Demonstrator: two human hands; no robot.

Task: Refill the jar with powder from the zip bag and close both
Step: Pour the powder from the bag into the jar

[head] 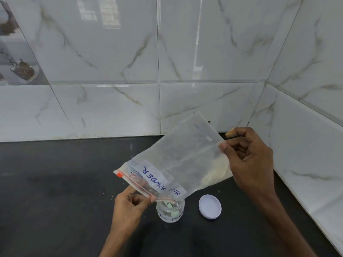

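A clear zip bag (174, 160) labelled "MILK POWDER" hangs tilted in the air, its red zip edge pointing down to the left. A little pale powder lies inside near its lower right side. My left hand (130, 206) pinches the zip edge right above the open glass jar (170, 210). My right hand (248, 160) pinches the bag's raised far end. The jar stands upright on the black counter (55, 191) with a label and something pale green inside. Its white lid (210, 206) lies flat to the jar's right.
White marble-look wall tiles (167, 71) rise behind the counter and along its right side, forming a corner. A small tan object (230, 132) sits at the back near that corner, partly behind my right hand.
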